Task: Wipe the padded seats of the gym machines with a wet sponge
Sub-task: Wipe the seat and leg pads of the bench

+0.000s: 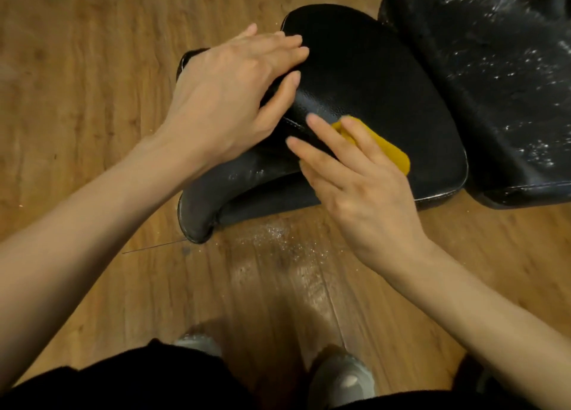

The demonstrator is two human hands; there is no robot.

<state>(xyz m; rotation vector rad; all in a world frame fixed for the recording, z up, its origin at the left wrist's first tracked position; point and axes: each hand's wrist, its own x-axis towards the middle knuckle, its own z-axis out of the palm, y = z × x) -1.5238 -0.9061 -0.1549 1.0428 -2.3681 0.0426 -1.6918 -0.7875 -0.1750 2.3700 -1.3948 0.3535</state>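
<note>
Open wood-plank floor (pixel 77 85) lies left of and in front of the black textured padded seat (pixel 370 78). To the right, a second, white-speckled black pad (pixel 494 69) stands just beside it, leaving only a narrow gap. Grey shoes (pixel 340 375) occupy the near floor.

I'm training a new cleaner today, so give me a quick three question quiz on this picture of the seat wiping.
1. True or false: the yellow flat sponge lies on the wooden plank floor.
2. Which hand presses the sponge? A. left hand B. right hand
3. Fill in: white specks cover the black padded back rest to the ____ of the black padded seat.

Key: 1 false, it is on the seat; 2 B; 3 right.
</note>
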